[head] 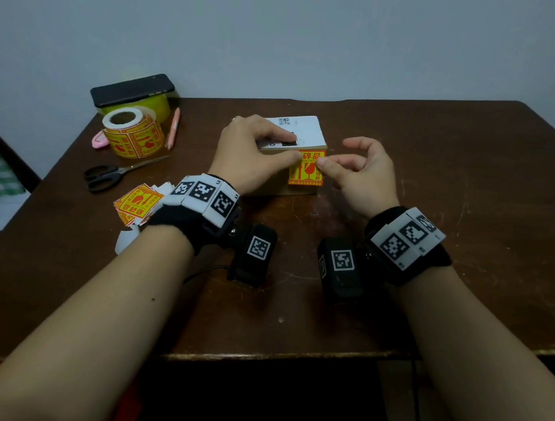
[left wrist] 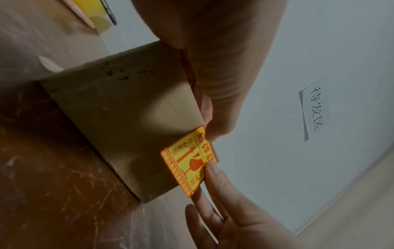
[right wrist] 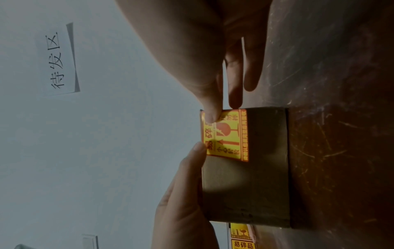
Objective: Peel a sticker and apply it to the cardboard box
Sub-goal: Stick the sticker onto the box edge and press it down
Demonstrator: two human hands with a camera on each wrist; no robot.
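A small cardboard box [head: 299, 189] stands mid-table, with a white label on its top. A yellow and orange fragile sticker [head: 307, 171] lies on the right part of its near face [left wrist: 119, 118]. My left hand [head: 285, 149] grips the box, with fingers over the top and the thumb at the sticker's upper left corner [right wrist: 208, 148]. My right hand [head: 332, 161] presses its thumb on the sticker's upper right corner [right wrist: 226, 134], its other fingers relaxed beside the box edge. In the left wrist view the right thumb tip lies flat on the sticker [left wrist: 185, 161].
At the back left are a sticker roll [head: 130, 133], a yellow tape roll with a black phone [head: 132, 93] on it, a pink pen [head: 173, 130] and scissors [head: 104, 175]. Loose stickers and backing papers [head: 139, 205] lie by my left wrist. A paper sign [left wrist: 313, 109] hangs on the wall.
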